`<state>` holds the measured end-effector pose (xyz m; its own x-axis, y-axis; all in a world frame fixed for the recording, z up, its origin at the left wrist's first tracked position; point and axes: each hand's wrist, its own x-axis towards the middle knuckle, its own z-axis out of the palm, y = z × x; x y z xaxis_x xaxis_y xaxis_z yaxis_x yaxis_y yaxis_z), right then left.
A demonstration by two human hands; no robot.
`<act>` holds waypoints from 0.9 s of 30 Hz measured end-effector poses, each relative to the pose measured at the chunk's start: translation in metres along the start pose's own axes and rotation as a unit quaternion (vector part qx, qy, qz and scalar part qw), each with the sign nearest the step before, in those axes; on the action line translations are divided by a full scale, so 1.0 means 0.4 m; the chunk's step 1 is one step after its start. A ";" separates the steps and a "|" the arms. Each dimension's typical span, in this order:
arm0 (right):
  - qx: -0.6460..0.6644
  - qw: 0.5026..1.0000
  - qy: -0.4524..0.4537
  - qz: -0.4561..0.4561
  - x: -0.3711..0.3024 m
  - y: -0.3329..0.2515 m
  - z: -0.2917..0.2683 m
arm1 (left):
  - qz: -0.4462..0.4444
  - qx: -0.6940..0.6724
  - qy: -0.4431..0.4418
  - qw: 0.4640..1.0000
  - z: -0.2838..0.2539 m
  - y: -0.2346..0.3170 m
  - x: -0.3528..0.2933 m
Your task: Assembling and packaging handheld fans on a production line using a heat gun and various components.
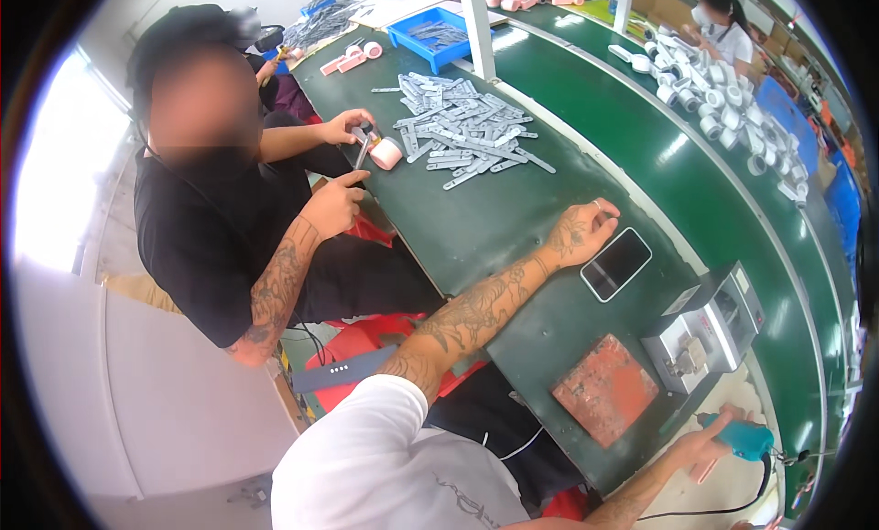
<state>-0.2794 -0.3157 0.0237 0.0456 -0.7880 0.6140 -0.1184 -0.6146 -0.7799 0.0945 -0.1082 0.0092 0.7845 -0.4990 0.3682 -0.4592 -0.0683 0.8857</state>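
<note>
My left arm reaches across the green bench. My left hand (pixel 582 232) rests on the bench beside a dark-screened phone (pixel 616 265), its fingers loosely bent and slightly apart; nothing shows in it. At the lower right my right hand (pixel 710 443) is closed around a teal electric screwdriver (pixel 747 438) with a black cord. A small pinkish piece (pixel 703 471) shows under that hand; whether I hold it is unclear. Between my arms lies a worn reddish square block (pixel 605 390). Beyond it stands a grey metal machine with a clear cover (pixel 700 333).
A heap of grey flat parts (pixel 467 127) lies ahead, with a blue tray (pixel 428 37) behind. At my left a co-worker in black (pixel 197 210) handles a pink round-headed piece (pixel 385 154). White round-headed parts (pixel 723 100) sit on the green conveyor (pixel 659 155). A white post (pixel 477 31) rises at the bench edge.
</note>
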 end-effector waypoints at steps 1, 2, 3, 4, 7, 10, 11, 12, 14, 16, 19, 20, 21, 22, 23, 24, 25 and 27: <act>0.012 1.000 0.011 0.027 -0.003 -0.013 0.009 | -0.001 0.002 0.002 1.000 -0.003 0.000 0.000; 0.015 0.999 0.008 0.027 -0.002 -0.020 0.012 | 0.001 0.001 0.001 1.000 -0.004 -0.001 0.001; 0.001 1.000 0.009 0.003 -0.001 -0.025 0.011 | 0.002 0.001 0.000 1.000 -0.006 -0.002 0.000; -0.014 1.000 0.009 -0.021 0.000 -0.030 0.008 | 0.016 0.000 0.003 1.000 -0.004 0.000 -0.008; -0.019 0.999 -0.012 -0.044 0.003 -0.013 0.009 | -0.008 0.007 -0.013 1.000 -0.009 0.000 0.004; -0.016 0.996 -0.030 -0.081 0.012 -0.004 0.006 | 0.016 0.005 -0.010 1.000 0.005 0.007 0.009; -0.016 0.997 -0.026 -0.069 0.008 -0.017 0.012 | 0.012 0.012 -0.010 1.000 0.004 0.006 0.012; -0.017 0.998 -0.022 -0.057 0.003 -0.024 0.017 | 0.010 0.012 -0.007 1.000 -0.003 0.002 0.009; -0.016 0.998 -0.020 -0.053 -0.002 -0.019 0.022 | 0.002 0.001 -0.023 1.000 -0.002 0.002 0.003; -0.013 0.996 -0.029 -0.083 -0.005 -0.019 0.034 | 0.014 0.009 -0.023 1.000 -0.011 0.000 0.014; -0.018 0.994 -0.045 -0.097 -0.003 -0.034 0.037 | -0.021 0.001 -0.036 0.999 -0.010 0.008 0.015; -0.010 0.996 -0.044 -0.080 -0.005 -0.035 0.039 | -0.026 0.008 -0.037 0.999 -0.010 0.008 0.015; -0.009 0.996 -0.044 -0.081 -0.007 -0.034 0.040 | -0.026 0.008 -0.036 0.999 -0.010 0.006 0.015; -0.009 0.997 -0.039 -0.069 -0.011 -0.033 0.042 | -0.010 0.011 -0.032 0.999 -0.010 0.000 0.014; -0.008 0.998 -0.033 -0.056 -0.014 -0.031 0.046 | 0.006 0.015 -0.027 0.999 -0.011 -0.006 0.013; -0.005 0.998 -0.034 -0.056 -0.014 -0.030 0.050 | 0.007 0.018 -0.026 0.999 -0.013 -0.011 0.012; -0.005 0.997 -0.038 -0.069 -0.011 -0.035 0.047 | 0.006 0.018 -0.028 0.999 -0.010 -0.006 0.012; -0.007 0.996 -0.039 -0.084 0.000 -0.046 0.043 | 0.008 0.017 -0.032 0.999 -0.001 0.005 0.015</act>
<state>-0.2603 -0.3052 0.0359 0.1423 -0.6744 0.7246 -0.1155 -0.7383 -0.6645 0.0982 -0.1110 0.0133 0.7499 -0.5536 0.3621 -0.4852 -0.0883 0.8699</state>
